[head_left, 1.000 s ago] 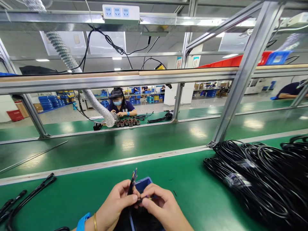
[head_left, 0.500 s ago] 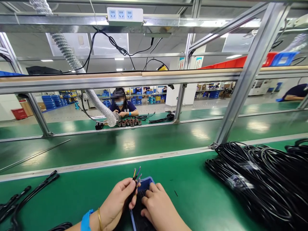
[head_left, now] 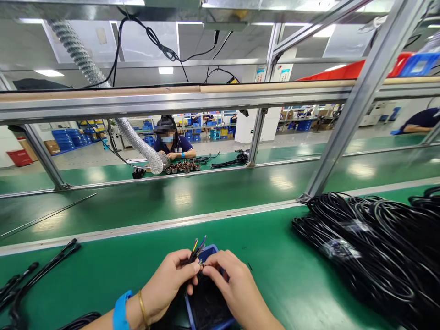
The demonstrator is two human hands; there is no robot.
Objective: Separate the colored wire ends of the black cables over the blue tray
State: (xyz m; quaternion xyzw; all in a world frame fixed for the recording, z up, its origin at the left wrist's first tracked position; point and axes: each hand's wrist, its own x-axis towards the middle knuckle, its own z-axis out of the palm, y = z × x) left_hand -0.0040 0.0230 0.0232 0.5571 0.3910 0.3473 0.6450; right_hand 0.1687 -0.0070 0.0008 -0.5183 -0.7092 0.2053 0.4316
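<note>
Since half a second ago, my right hand (head_left: 233, 286) has lifted off the blue tray (head_left: 206, 305) and come up to the wire ends, its fingertips now pinched on one of the strands; I read that as sorting the leads one at a time. My left hand (head_left: 168, 284) has its grip clamped on the bundle of coloured wires (head_left: 198, 247), which fans upward just above the tray's far rim. That tray lies on the green surface (head_left: 268, 256) under both hands; its inside looks dark, and I cannot tell what it holds. Well apart to my right lies a heap of black cable coils (head_left: 371, 243), and at far left a few loose black cables (head_left: 37, 275).
</note>
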